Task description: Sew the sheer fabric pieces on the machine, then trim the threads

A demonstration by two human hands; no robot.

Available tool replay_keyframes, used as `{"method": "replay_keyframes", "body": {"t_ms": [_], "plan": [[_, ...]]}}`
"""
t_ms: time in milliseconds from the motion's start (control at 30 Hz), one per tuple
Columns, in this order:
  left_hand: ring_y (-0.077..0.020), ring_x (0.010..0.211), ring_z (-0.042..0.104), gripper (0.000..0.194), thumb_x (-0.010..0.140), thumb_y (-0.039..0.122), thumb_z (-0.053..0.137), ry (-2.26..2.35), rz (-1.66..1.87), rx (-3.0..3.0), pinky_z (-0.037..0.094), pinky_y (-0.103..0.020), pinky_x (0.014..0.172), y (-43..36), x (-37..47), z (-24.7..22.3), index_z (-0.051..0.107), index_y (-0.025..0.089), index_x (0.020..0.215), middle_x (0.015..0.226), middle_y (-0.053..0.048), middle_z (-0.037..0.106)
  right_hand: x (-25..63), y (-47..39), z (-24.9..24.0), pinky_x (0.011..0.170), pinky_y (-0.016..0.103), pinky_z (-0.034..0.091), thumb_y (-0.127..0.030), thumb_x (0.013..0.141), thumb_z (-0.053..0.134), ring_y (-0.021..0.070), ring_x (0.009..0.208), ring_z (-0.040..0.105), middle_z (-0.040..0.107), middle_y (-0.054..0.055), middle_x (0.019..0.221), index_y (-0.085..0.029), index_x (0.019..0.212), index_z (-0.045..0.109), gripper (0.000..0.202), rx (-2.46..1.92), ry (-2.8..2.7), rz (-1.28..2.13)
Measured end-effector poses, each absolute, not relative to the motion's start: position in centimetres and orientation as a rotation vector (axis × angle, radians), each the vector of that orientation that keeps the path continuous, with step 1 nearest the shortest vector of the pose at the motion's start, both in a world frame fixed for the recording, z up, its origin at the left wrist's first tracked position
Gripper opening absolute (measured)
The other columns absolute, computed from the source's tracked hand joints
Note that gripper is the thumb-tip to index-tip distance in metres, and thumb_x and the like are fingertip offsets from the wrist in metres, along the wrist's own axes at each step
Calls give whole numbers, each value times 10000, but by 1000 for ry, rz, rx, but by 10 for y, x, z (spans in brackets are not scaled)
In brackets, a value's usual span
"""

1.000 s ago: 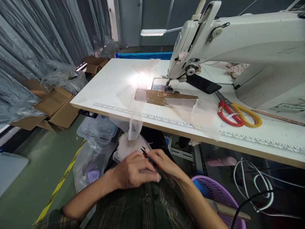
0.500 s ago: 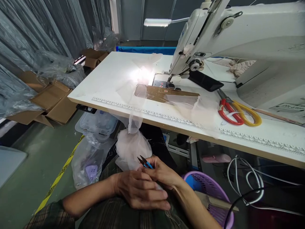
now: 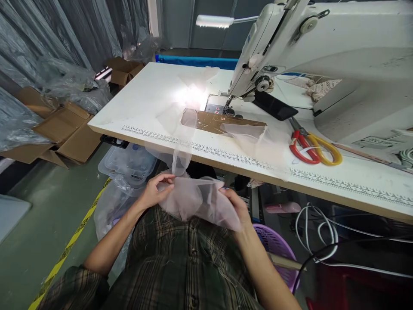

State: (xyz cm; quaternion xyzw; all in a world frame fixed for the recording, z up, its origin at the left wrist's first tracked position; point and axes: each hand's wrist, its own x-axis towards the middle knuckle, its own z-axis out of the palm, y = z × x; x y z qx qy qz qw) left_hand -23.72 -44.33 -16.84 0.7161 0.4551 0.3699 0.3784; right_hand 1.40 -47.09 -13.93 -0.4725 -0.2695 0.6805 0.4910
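A length of sheer pale pink fabric [image 3: 206, 198] is stretched between my two hands above my lap. My left hand [image 3: 158, 189] pinches its left end, close to where a narrow strip drops over the table edge. At the other end, my right hand [image 3: 237, 204] grips the fabric's upper right corner. A small blue spot shows by the right fingers; the snips seen earlier are otherwise hidden. More sheer fabric [image 3: 183, 133] runs up onto the white sewing table [image 3: 135, 103], and another sheer piece [image 3: 258, 144] lies to its right.
The sewing machine [image 3: 258, 64] stands at the back right. Red-and-yellow scissors [image 3: 314, 148] and a black phone [image 3: 274, 105] lie beside it. Below are a purple basket [image 3: 277, 245], white cables [image 3: 318, 232] and a clear plastic box [image 3: 129, 161]. Cardboard boxes [image 3: 67, 133] sit at left.
My hands were together low over my lap, the right holding small blue-handled snips. They have moved up and apart, the left to the left, and the fabric is now spread between them.
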Motion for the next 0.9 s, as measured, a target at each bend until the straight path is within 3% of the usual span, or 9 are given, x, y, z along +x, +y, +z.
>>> {"method": "replay_keyframes", "body": {"t_ms": [67, 200, 300, 400, 600, 667, 767, 900], "plan": [[-156, 801, 594, 261, 869, 375, 543, 1243, 887, 1938, 462, -260, 734, -448, -233, -168, 636, 155, 974, 879, -53, 623, 33, -471, -136, 391, 238, 371, -379, 611, 685, 123, 412, 466, 549, -34, 487, -225, 660, 631, 171, -1088, -525, 1612], [-174, 721, 581, 364, 801, 511, 612, 1387, 455, 2113, 416, -257, 635, -458, -214, -164, 602, 168, 921, 797, -24, 611, 63, -473, -129, 380, 202, 362, -289, 649, 683, 98, 404, 422, 520, -65, 498, -288, 757, 652, 112, -932, -344, 1534], [-170, 662, 568, 250, 853, 419, 559, 1468, 255, 2156, 358, -246, 591, -462, -199, -164, 590, 172, 831, 699, -6, 594, 67, -476, -125, 379, 192, 390, -296, 661, 694, 98, 418, 447, 519, -58, 499, -273, 737, 648, 92, -920, -393, 1523], [-151, 622, 547, 257, 896, 337, 481, 1474, 280, 2164, 296, -235, 554, -461, -192, -161, 567, 174, 717, 657, -3, 582, 63, -478, -124, 358, 179, 402, -300, 632, 724, 97, 425, 479, 527, -54, 493, -253, 699, 644, 115, -921, -406, 1521], [-96, 491, 426, 391, 841, 389, 547, 1384, 458, 2061, 249, -227, 515, -453, -182, -144, 460, 162, 535, 487, 41, 438, 59, -480, -124, 341, 176, 403, -286, 566, 779, 82, 397, 475, 568, -62, 522, -233, 705, 658, 192, -946, -311, 1521], [-96, 503, 447, 382, 842, 413, 554, 1290, 480, 2014, 280, -223, 517, -452, -172, -145, 493, 161, 561, 511, 39, 472, 58, -479, -124, 348, 190, 396, -286, 566, 778, 86, 402, 475, 582, -59, 536, -235, 697, 654, 187, -974, -284, 1503], [-131, 628, 546, 324, 864, 456, 535, 1153, 466, 1984, 377, -230, 575, -453, -161, -157, 609, 161, 753, 693, -4, 603, 58, -479, -122, 374, 218, 403, -299, 588, 753, 112, 456, 517, 619, -37, 585, -244, 682, 646, 152, -1020, -280, 1475], [-140, 715, 578, 258, 875, 367, 529, 1017, 647, 1933, 455, -252, 648, -456, -167, -172, 650, 153, 954, 905, -63, 618, 59, -480, -121, 411, 238, 436, -288, 574, 746, 132, 502, 549, 649, -26, 635, -250, 722, 658, 176, -1024, -249, 1454]]}}
